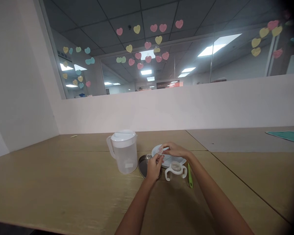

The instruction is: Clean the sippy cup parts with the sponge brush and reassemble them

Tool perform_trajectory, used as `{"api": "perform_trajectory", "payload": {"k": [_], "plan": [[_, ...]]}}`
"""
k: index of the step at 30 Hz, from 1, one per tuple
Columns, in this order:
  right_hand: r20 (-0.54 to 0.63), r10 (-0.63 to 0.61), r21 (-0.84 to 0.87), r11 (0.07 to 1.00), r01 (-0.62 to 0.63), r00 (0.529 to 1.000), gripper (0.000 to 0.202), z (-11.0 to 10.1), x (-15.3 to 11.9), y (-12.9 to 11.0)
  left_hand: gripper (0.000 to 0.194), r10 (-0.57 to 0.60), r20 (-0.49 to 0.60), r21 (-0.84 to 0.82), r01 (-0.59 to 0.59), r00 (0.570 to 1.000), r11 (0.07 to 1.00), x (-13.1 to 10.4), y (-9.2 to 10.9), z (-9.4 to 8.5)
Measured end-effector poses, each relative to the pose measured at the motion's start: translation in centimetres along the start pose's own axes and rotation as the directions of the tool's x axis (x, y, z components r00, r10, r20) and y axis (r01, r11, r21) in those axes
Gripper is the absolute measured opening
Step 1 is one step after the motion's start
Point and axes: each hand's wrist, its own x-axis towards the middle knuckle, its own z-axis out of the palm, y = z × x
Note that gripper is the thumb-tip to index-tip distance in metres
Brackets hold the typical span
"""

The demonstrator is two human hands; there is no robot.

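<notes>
My right hand (172, 149) is closed on a small clear round piece (160, 150) above the left part of a white plate (171, 160). Just below it, my left hand (155, 165) has its fingers pressed together over a dark round metal tray (142, 165); what they hold is too small to make out. A small clear object (149, 157) shows beside the left fingers, over the tray. In front of the plate stands a clear bottle with a white two-handled ring (175, 169). A green-handled utensil (190, 176) lies to its right.
A translucent lidded pitcher (126, 155) stands left of the tray. A teal cloth (287, 135) lies at the far right of the table (63, 182). Behind the table is a white wall (161, 109) with a window bearing heart-shaped notes.
</notes>
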Motion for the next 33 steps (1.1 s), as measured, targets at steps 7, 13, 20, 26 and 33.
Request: {"api": "perform_trajectory", "payload": {"k": [7, 13, 20, 26, 33], "plan": [[-0.189, 0.122, -0.235, 0.958, -0.165, 0.974, 0.023, -2.0, -1.2, 1.7, 0.031, -0.02, 0.023, 0.485, 0.006, 1.0, 0.875, -0.8, -0.1, -3.2], [-0.146, 0.233, -0.419, 0.866, -0.273, 0.962, 0.024, -0.6, -0.8, 3.7, 0.016, 0.016, 0.097, 0.608, -0.072, 0.995, 0.79, -1.7, 0.0, -3.1], [-0.078, 0.258, -0.367, 0.891, -0.269, 0.963, 0.021, 0.8, -0.6, 4.1, 0.017, -0.024, 0.073, 0.675, -0.032, 0.997, 0.737, -2.0, -0.7, -2.9], [-0.472, -0.002, -0.188, 0.977, -0.098, 0.882, 0.024, -3.5, -2.1, -0.9, 0.014, -0.111, 0.121, 0.716, -0.01, 0.986, 0.698, -2.0, -1.9, -2.6], [-0.24, 0.062, -0.062, 0.995, -0.079, 0.969, 0.024, -4.3, -4.5, -5.6, 0.015, -0.125, 0.074, 0.731, 0.031, 0.989, 0.681, -1.8, -1.6, -2.7]]}}
